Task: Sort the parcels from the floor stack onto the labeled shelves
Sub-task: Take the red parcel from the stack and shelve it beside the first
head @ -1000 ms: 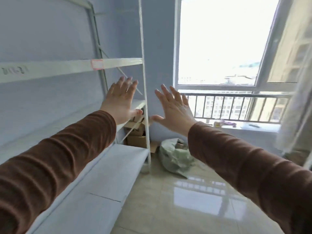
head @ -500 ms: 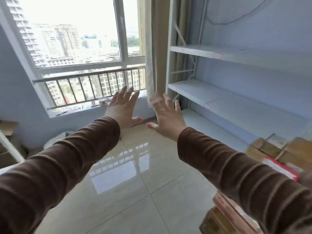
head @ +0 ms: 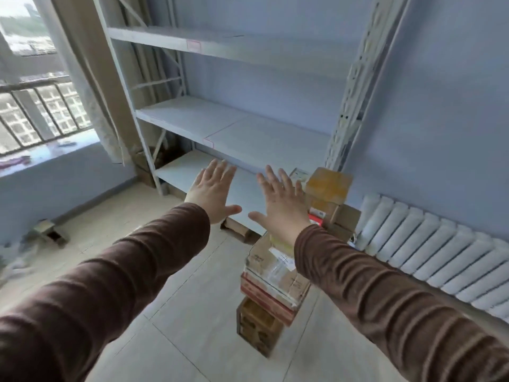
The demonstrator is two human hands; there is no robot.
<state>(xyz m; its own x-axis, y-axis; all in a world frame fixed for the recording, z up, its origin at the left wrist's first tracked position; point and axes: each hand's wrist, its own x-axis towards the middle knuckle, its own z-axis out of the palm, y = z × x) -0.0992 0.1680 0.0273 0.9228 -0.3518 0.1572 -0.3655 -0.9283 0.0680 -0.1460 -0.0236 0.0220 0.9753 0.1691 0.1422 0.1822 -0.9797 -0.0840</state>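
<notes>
A stack of cardboard parcels stands on the tiled floor at centre right, with a second taller pile of brown boxes behind it near the wall. A white metal shelf unit with small pink-edged labels on its shelf edges fills the wall ahead; its shelves hold nothing. My left hand and my right hand are stretched out in front of me, fingers straight and spread, palms away, holding nothing. The right hand hovers above the near stack, and my right arm hides part of it.
A white radiator runs along the wall at right. A window with a railing and a beige curtain are at left. A small box lies on the floor at left. More cardboard sits behind the shelf post.
My view has swung right, from one shelf unit past the window to this shelf unit and the parcel stacks. Both hands stayed outstretched and empty throughout.
</notes>
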